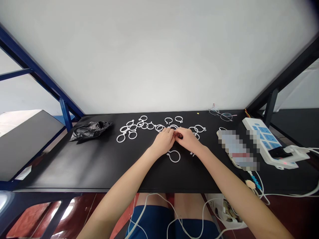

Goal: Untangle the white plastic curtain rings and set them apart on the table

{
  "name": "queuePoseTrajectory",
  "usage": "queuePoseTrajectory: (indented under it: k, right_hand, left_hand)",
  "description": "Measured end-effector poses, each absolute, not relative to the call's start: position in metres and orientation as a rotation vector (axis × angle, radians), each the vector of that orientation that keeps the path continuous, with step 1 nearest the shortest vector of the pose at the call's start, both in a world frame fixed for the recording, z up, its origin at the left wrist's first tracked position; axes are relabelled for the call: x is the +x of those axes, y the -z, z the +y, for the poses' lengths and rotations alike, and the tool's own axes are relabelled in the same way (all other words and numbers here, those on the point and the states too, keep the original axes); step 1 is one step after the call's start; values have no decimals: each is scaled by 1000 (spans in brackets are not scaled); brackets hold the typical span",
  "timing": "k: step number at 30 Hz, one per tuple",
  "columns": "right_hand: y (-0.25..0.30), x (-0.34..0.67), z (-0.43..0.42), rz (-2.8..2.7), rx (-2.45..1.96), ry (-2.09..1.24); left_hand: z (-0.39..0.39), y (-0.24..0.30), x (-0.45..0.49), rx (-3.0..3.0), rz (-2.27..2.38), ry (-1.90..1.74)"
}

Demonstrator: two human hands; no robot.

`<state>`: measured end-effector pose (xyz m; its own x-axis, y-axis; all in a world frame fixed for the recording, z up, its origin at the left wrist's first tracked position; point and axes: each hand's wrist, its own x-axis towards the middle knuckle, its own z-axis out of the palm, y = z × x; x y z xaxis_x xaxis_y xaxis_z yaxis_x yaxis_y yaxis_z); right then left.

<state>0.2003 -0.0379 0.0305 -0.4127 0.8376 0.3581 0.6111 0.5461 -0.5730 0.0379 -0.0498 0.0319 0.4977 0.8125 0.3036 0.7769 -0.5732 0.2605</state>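
My left hand (164, 141) and my right hand (187, 139) meet over the middle of the black table, fingers closed in a pinch. A white plastic curtain ring (173, 126) shows just beyond the fingertips, and both hands appear closed on it; its near part is hidden. Close in front of the hands lies another white ring (174, 161) with a small clasp. To the left several similar rings (133, 135) are spread out, some overlapping. Two single rings (168, 118) lie behind the hands, and a few more rings (199, 131) sit beside my right hand, partly covered by it.
A crumpled black plastic bag (91, 130) lies at the left of the table (99, 166). On the right are glasses (225, 116), a phone (236, 151) with a charging cable, and a white power strip (269, 141). White cables (159, 196) hang over my lap.
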Motion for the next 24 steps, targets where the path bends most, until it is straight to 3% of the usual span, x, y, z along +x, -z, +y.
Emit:
queuePoseTrajectory:
  k: [24]
  right_hand:
    - [-38,199,-41,-2216,-1245,-488]
  left_hand:
    - [-50,-31,38,2698,1402,-533]
